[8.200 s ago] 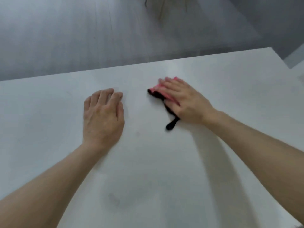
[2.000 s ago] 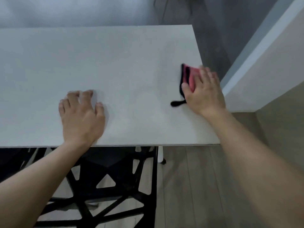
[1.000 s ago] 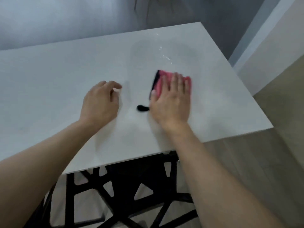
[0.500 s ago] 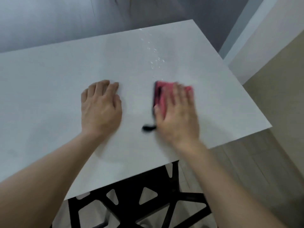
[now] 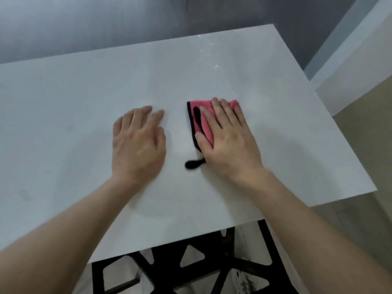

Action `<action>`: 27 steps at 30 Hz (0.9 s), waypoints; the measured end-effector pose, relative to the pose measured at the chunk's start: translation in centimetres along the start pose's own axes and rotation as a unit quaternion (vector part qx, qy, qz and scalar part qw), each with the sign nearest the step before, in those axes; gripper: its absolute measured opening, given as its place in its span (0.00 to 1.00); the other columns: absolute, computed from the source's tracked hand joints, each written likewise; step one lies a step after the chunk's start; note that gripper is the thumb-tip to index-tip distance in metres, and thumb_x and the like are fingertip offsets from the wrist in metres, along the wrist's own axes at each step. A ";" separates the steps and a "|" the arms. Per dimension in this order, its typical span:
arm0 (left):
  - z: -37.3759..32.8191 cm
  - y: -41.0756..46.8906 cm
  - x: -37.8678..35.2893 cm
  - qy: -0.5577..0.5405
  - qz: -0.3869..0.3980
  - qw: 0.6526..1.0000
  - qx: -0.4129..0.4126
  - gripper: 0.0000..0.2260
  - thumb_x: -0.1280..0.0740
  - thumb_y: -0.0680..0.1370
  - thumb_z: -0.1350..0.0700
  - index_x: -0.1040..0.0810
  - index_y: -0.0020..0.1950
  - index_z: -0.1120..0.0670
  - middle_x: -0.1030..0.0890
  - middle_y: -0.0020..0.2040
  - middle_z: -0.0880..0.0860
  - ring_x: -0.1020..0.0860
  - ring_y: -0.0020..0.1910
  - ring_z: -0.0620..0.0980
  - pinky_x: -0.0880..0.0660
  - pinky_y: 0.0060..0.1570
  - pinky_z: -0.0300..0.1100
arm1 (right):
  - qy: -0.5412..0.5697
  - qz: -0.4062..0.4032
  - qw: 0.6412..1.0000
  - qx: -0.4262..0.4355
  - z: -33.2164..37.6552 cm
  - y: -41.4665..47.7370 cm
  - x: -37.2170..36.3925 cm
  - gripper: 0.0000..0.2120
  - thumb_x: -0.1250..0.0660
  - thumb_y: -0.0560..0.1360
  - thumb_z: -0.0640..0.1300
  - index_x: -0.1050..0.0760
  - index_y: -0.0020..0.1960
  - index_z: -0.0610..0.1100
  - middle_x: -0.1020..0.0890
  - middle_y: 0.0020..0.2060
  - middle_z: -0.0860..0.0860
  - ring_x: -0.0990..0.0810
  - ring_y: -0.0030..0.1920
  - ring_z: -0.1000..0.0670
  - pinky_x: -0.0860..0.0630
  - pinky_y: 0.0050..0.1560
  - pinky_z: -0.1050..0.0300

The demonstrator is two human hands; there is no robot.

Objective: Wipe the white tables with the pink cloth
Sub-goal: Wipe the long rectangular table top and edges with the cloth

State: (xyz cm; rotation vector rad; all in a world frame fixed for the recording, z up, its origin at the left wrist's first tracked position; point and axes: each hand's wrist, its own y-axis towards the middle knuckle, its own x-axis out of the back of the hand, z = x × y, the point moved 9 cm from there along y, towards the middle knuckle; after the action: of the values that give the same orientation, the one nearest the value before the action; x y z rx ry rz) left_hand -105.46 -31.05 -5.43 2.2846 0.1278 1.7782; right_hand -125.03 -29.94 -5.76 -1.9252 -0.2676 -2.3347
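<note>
White desk (image 5: 63, 102): right grip (image 5: 229, 145) flat, pressing pink cloth (image 5: 204, 129) well inside right and near edges; left grip (image 5: 137, 145) spread flat just beside; desk extends far leftward

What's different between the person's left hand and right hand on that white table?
The right hand presses flat on the pink cloth; the left hand rests on the bare white table. The right hand lies nearer the table's right edge, the left hand nearer its middle. Both are palm down, fingers straight and pointing away from the person.
</note>
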 end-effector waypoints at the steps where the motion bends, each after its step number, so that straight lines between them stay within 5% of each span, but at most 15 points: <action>1: -0.2 -0.1 0.1 -0.001 0.005 1.000 0.001 0.20 0.40 0.86 0.51 0.27 0.78 0.48 0.26 0.76 0.51 0.32 0.77 0.56 0.39 0.79 0.55 | 0.004 0.004 1.000 0.005 0.1 -4.4 0.3 0.34 0.51 0.86 0.61 0.46 0.88 0.48 0.48 0.88 0.46 0.54 0.88 0.48 0.55 0.87 0.42; 4: -0.4 -0.2 0.4 0.005 0.005 1.000 0.003 0.21 0.40 0.85 0.52 0.27 0.79 0.49 0.26 0.76 0.51 0.32 0.77 0.56 0.39 0.79 0.54 | -0.004 -0.005 1.000 0.010 -0.3 -6.7 0.7 0.34 0.49 0.85 0.62 0.44 0.88 0.49 0.46 0.87 0.46 0.53 0.88 0.48 0.53 0.87 0.41; 11: -0.1 0.1 0.5 0.009 -0.013 1.000 0.002 0.20 0.35 0.85 0.54 0.24 0.77 0.49 0.25 0.76 0.51 0.30 0.76 0.56 0.36 0.78 0.56 | -0.019 0.031 0.995 -0.093 -0.5 15.9 -1.6 0.35 0.53 0.85 0.63 0.49 0.89 0.49 0.49 0.88 0.43 0.54 0.88 0.43 0.63 0.86 0.41; 19: -0.5 0.0 0.8 0.007 0.009 1.000 0.008 0.21 0.39 0.84 0.52 0.24 0.77 0.48 0.25 0.76 0.51 0.30 0.75 0.57 0.36 0.77 0.56 | 0.005 0.017 0.996 0.091 -1.7 -7.4 1.0 0.33 0.48 0.87 0.61 0.44 0.88 0.48 0.47 0.88 0.45 0.54 0.88 0.47 0.53 0.87 0.40; 23: -0.6 0.1 0.7 0.010 0.001 1.000 0.007 0.20 0.40 0.85 0.52 0.23 0.76 0.49 0.24 0.75 0.51 0.28 0.74 0.59 0.34 0.77 0.57 | -0.022 0.026 0.999 0.032 -4.3 6.9 0.2 0.36 0.52 0.82 0.65 0.42 0.87 0.51 0.43 0.87 0.45 0.48 0.87 0.45 0.58 0.86 0.42; 27: -0.5 0.0 0.9 0.019 -0.010 1.000 0.014 0.19 0.41 0.86 0.50 0.22 0.75 0.48 0.23 0.74 0.51 0.27 0.73 0.59 0.32 0.75 0.59 | -0.007 0.037 0.998 -0.044 -4.6 14.5 -0.7 0.35 0.52 0.85 0.63 0.48 0.88 0.51 0.49 0.88 0.44 0.54 0.88 0.44 0.63 0.86 0.42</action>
State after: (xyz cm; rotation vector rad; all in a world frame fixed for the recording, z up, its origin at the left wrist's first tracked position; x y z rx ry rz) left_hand -105.70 -30.74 -4.45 2.2608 0.1831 1.8203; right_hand -126.58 -45.06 -6.26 -1.9545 -0.0928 -2.3238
